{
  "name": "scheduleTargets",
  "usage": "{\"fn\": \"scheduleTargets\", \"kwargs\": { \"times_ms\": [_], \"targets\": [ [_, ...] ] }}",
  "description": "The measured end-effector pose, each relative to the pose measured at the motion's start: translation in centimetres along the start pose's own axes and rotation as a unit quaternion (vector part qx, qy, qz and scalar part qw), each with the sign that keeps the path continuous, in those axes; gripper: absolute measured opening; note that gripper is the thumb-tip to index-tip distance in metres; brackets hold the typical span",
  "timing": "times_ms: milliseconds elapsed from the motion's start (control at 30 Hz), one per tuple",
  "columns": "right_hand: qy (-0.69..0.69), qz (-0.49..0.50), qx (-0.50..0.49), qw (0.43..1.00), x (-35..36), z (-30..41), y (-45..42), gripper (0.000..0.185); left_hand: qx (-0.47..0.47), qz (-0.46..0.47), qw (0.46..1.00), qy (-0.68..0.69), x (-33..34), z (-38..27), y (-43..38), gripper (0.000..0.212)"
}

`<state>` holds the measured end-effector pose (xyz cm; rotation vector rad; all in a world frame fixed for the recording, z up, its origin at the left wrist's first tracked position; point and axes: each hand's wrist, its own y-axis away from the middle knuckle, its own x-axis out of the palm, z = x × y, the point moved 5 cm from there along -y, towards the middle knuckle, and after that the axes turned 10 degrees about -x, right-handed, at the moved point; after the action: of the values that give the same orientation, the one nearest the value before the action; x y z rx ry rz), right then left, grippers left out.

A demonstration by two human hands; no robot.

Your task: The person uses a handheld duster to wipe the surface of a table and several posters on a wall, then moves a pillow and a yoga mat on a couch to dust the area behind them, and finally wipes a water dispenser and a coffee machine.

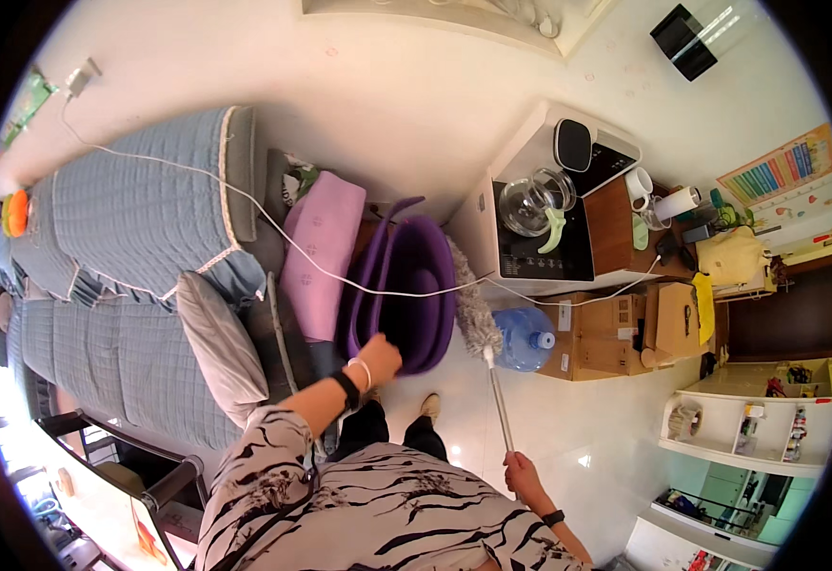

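My left hand (379, 359), with a bracelet and a black band at the wrist, is curled over the near rim of a purple plastic tub (416, 285). Its fingertips are hidden. Another purple piece with a raised edge (367, 285) sits close against the tub's left side. In my right hand (523, 477) is the metal handle (499, 407) of a duster. The fluffy grey duster head (474, 314) points away from me, between the tub and a blue water bottle (523, 339), and its far end lies along the tub's right side.
A white cable (387, 292) crosses above the tub from the sofa (137, 200) to the cabinet. Left of the tub lies a pink cushion (323, 257). A glass kettle (527, 205) stands on the black-topped appliance (544, 260); cardboard boxes (601, 332) are on the floor at right.
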<state>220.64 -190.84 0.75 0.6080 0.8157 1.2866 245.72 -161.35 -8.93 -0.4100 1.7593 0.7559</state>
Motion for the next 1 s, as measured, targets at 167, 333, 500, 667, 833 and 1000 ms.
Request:
{"fn": "scheduleTargets", "kwargs": {
  "times_ms": [167, 333, 500, 667, 833, 1000],
  "targets": [
    [-0.006, 0.030, -0.041, 0.999, -3.8, 2.1, -2.9, 0.031, -0.014, 0.135, 0.990, 0.043, 4.4, -7.2, 6.8, 0.028],
    [0.006, 0.114, -0.052, 0.992, -6.8, 2.6, -6.6, 0.029, -0.037, 0.096, 0.993, 0.057, 8.7, -13.1, 11.6, 0.009],
    [0.086, 0.160, -0.066, 0.981, -9.9, 1.5, -12.7, 0.032, -0.132, 0.056, 0.985, 0.093, 1.9, -18.7, 15.0, 0.015],
    [0.077, 0.210, 0.010, 0.975, -10.9, 1.0, -14.4, 0.026, -0.220, 0.092, 0.967, 0.093, 1.0, -21.6, 15.8, 0.017],
    [0.065, 0.332, -0.121, 0.933, -7.3, 3.4, -18.0, 0.027, -0.338, 0.076, 0.924, 0.164, 2.7, -21.9, 17.0, 0.032],
    [0.251, 0.133, -0.166, 0.944, -6.0, 1.1, -22.4, 0.029, -0.401, 0.051, 0.891, 0.206, 7.0, -23.5, 19.6, 0.036]
  ]
}}
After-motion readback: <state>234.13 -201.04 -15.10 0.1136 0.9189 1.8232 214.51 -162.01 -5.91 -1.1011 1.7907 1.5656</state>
